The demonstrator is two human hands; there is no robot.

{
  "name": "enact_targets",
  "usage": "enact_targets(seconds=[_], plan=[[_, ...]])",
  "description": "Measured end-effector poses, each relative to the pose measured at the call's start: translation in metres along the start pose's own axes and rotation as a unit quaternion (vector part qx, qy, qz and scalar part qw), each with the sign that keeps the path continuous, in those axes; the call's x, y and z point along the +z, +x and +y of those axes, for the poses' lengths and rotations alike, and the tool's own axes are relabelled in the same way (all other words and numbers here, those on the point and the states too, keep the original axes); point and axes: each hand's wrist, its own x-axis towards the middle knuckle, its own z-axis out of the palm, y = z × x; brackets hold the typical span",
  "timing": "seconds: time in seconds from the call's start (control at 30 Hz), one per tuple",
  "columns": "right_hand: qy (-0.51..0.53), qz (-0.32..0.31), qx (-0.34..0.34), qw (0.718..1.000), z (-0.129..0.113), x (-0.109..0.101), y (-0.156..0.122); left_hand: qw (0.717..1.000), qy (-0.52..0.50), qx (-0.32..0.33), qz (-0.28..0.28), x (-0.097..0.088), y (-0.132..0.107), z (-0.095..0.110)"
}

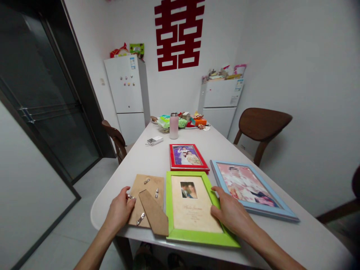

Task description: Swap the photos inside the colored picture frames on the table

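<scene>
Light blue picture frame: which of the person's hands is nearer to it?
Right hand: it rests on the green picture frame, just beside the near-left edge of the light blue picture frame. Left hand: farther off, past the green frame, at a wooden backing board.

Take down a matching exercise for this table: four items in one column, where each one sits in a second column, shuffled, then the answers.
Things:
1. red picture frame
2. green picture frame
3. light blue picture frame
4. wooden backing board

Places:
A. touched by the right hand
B. touched by the left hand
C. closest to the pink flask
D. farthest right of the four

Pairs: 1-C, 2-A, 3-D, 4-B
</scene>
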Motion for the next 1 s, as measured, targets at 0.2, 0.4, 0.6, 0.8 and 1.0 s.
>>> enact_targets(seconds=[0.2, 0.4, 0.6, 0.8, 1.0], plan=[[0.427, -0.072, 0.158, 0.888, -0.008, -0.013, -0.004, 0.993, 0.037, 0.112, -0.008, 0.021, -0.016, 0.042], [0.631, -0.109, 0.178, 0.747, -0.016, -0.023, -0.013, 0.947, -0.057, 0.282, -0.140, 0.076, -0.067, 0.115], [0.588, -0.095, 0.132, 0.793, -0.023, -0.027, -0.014, 0.910, -0.053, 0.386, -0.141, 0.092, -0.080, 0.143], [0.381, -0.061, 0.111, 0.916, -0.003, -0.014, -0.002, 0.947, -0.095, 0.306, 0.006, 0.057, -0.064, 0.122], [0.043, 0.002, 0.045, 0.998, 0.012, -0.006, 0.004, 0.979, -0.192, 0.061, 0.004, 0.021, -0.054, 0.076]])
